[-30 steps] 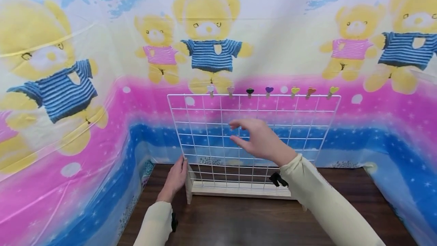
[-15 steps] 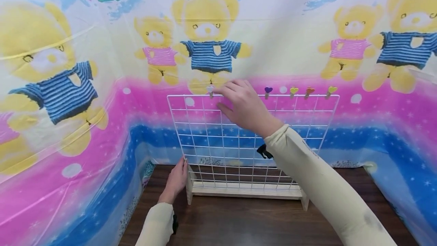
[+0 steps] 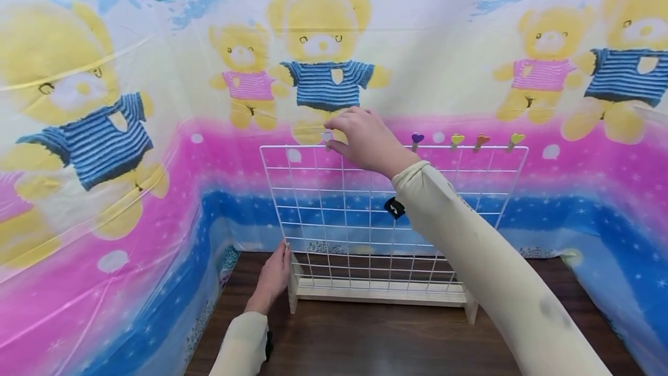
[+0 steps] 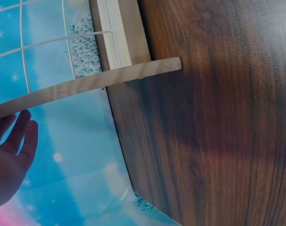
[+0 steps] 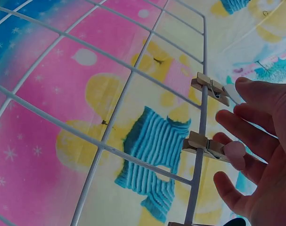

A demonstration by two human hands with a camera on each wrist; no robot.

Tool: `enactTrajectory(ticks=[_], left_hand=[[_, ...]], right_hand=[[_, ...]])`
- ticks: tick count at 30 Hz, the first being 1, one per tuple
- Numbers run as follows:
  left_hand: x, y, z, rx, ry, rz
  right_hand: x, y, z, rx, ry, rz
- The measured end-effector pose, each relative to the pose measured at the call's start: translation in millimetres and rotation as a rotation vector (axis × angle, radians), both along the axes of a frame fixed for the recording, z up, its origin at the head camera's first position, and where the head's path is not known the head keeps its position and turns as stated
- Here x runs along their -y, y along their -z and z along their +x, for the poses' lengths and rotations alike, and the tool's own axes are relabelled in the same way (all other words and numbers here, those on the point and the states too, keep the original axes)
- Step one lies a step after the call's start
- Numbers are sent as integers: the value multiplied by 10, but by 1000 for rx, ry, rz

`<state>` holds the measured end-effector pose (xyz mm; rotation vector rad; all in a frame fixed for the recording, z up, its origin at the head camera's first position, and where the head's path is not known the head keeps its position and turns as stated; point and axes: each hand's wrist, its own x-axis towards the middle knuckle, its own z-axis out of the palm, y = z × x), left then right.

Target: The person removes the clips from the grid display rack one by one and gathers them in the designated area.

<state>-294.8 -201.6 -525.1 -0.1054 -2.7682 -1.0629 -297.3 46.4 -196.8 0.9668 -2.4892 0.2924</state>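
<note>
A white wire grid panel (image 3: 355, 201) stands upright in a wooden stand (image 3: 386, 295). Along its top bar sit several wooden clothespins with coloured hearts. My right hand (image 3: 367, 141) is at the top bar, thumb and forefinger pinching the white heart clothespin (image 5: 213, 89), which is still on the wire. Its other fingers hang loosely beside a pink heart clothespin (image 5: 213, 148), hidden behind the hand in the head view. My left hand (image 3: 273, 274) rests its fingertips against the outer edge of the stand's left side piece (image 4: 86, 84); its thumb is hidden in the left wrist view.
Farther right on the bar are a purple heart clothespin (image 3: 417, 139), a yellow one (image 3: 457, 141), an orange one (image 3: 481, 142) and another yellow one (image 3: 516, 140). Underneath is a dark wood tabletop (image 3: 376, 341). A bear-print cloth (image 3: 428, 74) hangs behind and at both sides.
My right hand has risen from in front of the grid's middle to the top bar, then moved left onto the white heart clothespin. The left hand has stayed in place.
</note>
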Motion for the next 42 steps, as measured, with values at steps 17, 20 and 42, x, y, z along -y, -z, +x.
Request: enactTrajectory(ticks=[17, 20, 42], left_hand=[[7, 21, 24, 1, -2, -17], [14, 23, 26, 0, -1, -15], [19, 66, 9, -44, 1, -38]], right_hand=[[56, -29, -189, 240, -5, -71], [59, -36, -178, 266, -11, -92], [92, -42, -183, 320, -33, -292]])
